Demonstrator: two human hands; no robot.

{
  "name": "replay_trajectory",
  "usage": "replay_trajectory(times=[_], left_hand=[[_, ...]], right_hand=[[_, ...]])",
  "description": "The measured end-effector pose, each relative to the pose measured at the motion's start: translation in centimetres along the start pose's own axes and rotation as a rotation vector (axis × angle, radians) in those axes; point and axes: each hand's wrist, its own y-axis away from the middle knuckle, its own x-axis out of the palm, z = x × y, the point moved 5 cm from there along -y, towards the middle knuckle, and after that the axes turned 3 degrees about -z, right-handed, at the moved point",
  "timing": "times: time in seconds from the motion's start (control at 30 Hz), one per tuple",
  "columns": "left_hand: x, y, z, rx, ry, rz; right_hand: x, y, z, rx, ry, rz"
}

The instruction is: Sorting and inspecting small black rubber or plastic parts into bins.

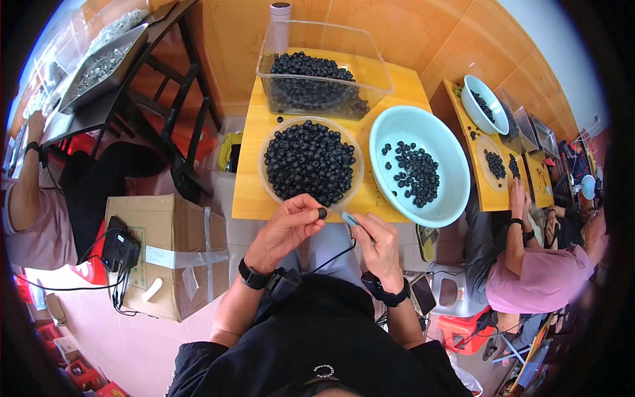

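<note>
Between the thumb and fingertips of my left hand [291,228] is a small round black piece [323,214]. My right hand [378,246], just beside it, pinches a small light-blue object [349,219] that points toward the black piece; its exact kind is too small to tell. Both hands are in front of the table's near edge, above my lap. Right beyond them, a round clear tray [361,162] is heaped with many similar black pieces, some showing a hole. To its right, a light-blue basin [458,188] holds a looser scatter of them.
Behind the tray, a clear plastic box [380,76] holds more black pieces on the yellow table [246,165]. A bottle [280,30] stands behind it. A taped cardboard box [149,225] with a black device is at left. Other people sit on both sides, one at another yellow table [493,195].
</note>
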Motion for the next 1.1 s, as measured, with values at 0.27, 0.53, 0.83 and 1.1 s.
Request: replay_trajectory(times=[0.27,0.53,0.83,1.1], left_hand=[[-0.2,-0.3,0.1,0.015,0.014,-0.012],[-0.3,-1.1,0.9,-0.03,0.04,0.0],[0.5,-1.4,1.4,-0.045,0.009,0.02],[0.6,-1.2,1.1,-0.028,0.017,0.023]], right_hand=[[0.2,-0.1,1.8,-0.141,0.194,0.016],[-0.7,-0.1,1.3,-0.071,0.25,-0.044],[-0.6,0.2,1.1,-0.045,0.203,-0.079],[0.4,0.3,1.6,-0.146,0.314,-0.001]])
